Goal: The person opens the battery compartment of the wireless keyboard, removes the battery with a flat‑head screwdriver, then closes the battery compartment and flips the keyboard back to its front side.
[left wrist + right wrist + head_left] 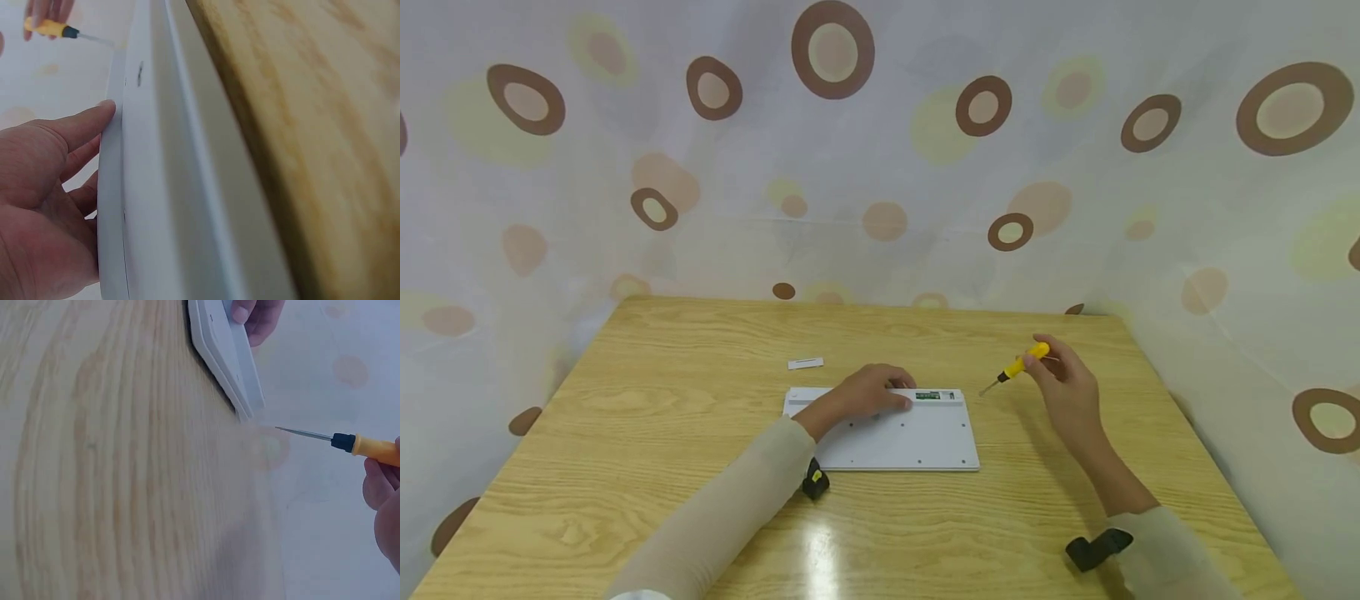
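white keyboard [895,442], underside up, flat on the wood desk [625,467], around the middle. small dark dots [919,461] dotted over its back; ridge along the far edge, with an uncovered slot at its right end showing a green circuit board [928,396]. left grip [872,392] is grasping the far edge: thumb on the near side, fingers over the back. right grip [1071,400] pinches a screwdriver [1017,366] by its yellow handle, dark collar, thin metal shaft; tip aims down toward the keyboard's far right corner, just beside it, not touching. right wrist view shows the same gap. small white strip [806,363] lies on the desk beyond the keyboard, left of the left grip. pale sleeves [730,500] on both arms, black device [1099,550] at each wrist. behind: pale cloth [887,167] with brown rings, peach and yellow-green blobs.
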The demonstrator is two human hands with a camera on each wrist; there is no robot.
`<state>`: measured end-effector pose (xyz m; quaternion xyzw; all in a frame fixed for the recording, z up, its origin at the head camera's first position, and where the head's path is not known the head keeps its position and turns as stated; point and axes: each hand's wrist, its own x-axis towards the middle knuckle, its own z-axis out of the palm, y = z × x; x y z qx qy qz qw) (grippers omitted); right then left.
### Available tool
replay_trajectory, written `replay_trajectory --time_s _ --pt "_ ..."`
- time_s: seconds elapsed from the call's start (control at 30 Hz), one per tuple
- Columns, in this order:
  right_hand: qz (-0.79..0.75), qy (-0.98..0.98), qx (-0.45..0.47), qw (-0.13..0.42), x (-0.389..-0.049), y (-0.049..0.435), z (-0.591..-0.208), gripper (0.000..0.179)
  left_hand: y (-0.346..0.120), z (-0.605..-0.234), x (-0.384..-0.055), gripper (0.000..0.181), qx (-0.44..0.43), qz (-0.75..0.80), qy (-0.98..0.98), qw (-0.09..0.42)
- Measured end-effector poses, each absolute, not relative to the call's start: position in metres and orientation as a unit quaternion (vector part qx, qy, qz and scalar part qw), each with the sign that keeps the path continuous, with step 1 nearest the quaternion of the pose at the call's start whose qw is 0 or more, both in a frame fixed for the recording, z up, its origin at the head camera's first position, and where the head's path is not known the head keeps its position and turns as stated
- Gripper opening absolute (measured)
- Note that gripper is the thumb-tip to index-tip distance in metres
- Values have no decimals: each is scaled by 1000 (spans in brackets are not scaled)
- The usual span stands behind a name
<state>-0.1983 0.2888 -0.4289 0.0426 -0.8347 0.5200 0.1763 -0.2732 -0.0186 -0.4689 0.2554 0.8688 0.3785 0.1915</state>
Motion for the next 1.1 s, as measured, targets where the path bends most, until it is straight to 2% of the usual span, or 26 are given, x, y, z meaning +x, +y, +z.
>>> replay_trajectory --time_s 0.23,0.67,0.83,1.1 --pt "581 -795 39 170 -205 270 -424 46 -18 -466 -271 30 251 374 872 190" --pt "583 -796 40 158 -215 239 -433 45 -18 -465 -270 28 242 380 873 189" --pt "552 -814 44 174 -218 233 -437 44 -17 -465 -270 27 246 382 871 186" --pt "500 -831 85 229 -217 221 -436 40 -17 -465 -271 27 248 381 871 187"
